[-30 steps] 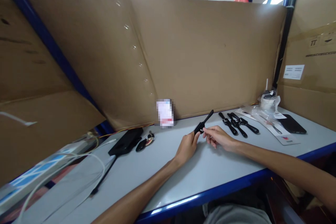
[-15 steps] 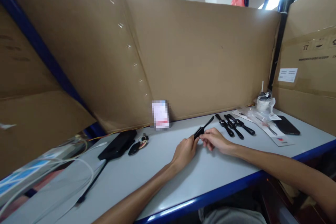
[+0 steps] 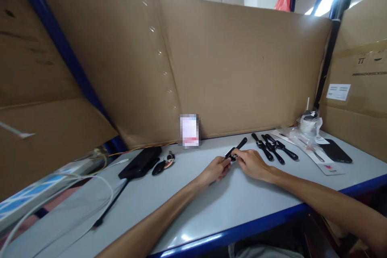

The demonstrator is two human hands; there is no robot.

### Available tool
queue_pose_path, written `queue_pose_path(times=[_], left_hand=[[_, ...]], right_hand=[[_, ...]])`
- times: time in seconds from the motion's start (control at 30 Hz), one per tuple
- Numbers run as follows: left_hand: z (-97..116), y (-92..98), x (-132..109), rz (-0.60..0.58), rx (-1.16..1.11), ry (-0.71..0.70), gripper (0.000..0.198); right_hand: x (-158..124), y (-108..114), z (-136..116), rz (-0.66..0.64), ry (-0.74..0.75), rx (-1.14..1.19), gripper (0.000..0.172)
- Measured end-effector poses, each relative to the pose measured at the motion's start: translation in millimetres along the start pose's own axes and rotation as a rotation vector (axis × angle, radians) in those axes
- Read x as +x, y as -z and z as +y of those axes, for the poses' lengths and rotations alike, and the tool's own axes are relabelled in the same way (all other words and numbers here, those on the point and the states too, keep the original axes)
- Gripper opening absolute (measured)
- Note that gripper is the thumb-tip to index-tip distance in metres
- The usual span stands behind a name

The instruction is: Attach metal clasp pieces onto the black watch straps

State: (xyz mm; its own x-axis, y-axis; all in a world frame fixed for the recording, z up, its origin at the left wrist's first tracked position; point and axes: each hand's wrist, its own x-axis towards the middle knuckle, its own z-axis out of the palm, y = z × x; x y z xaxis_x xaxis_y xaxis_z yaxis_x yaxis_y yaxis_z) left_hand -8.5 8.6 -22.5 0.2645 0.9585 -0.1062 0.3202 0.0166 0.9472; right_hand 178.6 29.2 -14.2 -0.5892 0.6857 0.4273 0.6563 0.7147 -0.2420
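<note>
A black spokeshave (image 3: 242,143) is held over the grey tabletop, its far handle pointing up and to the right. My left hand (image 3: 215,169) is closed around its near handle. At the middle of the tool, the bent fingers of my right hand (image 3: 253,164) grip the body; what the fingertips press on there is too small to make out. To the right of my right hand lie more black spokeshaves: one (image 3: 262,147) by itself, and a pair (image 3: 281,147) that cross or overlap.
Right of them sit a plastic-wrapped packet on card (image 3: 314,152), a black phone (image 3: 335,151) and a bagged cup (image 3: 308,123). On the left are keys (image 3: 163,164), a black case (image 3: 141,162) and a power strip (image 3: 45,187) with white cables. Cardboard (image 3: 226,64) walls the back.
My right fingers have moved onto the middle of the spokeshave, which now lies slightly flatter. My left hand keeps hold of the near handle. The whole view has shifted a little.
</note>
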Motion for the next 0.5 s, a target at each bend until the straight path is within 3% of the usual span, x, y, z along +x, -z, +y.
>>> queue_pose_path(times=[0.1,0.27,0.43,0.5], left_hand=[[1.6,2.2,-1.0,-0.021,-0.043,0.018,0.042],[4.3,2.7,-2.3,-0.018,-0.044,0.057,0.037],[6.7,2.8,-3.7,-0.02,-0.026,0.068,0.033],[7.0,3.2,-3.8,-0.018,-0.036,0.077,0.032]], right_hand=[[1.1,1.0,5.7,-0.028,0.044,0.022,0.028],[3.7,4.1,9.0,0.013,-0.085,-0.058,0.029],[2.0,4.2,7.1,-0.028,0.106,-0.003,0.032],[0.9,5.0,7.2,-0.047,0.115,-0.018,0.03]])
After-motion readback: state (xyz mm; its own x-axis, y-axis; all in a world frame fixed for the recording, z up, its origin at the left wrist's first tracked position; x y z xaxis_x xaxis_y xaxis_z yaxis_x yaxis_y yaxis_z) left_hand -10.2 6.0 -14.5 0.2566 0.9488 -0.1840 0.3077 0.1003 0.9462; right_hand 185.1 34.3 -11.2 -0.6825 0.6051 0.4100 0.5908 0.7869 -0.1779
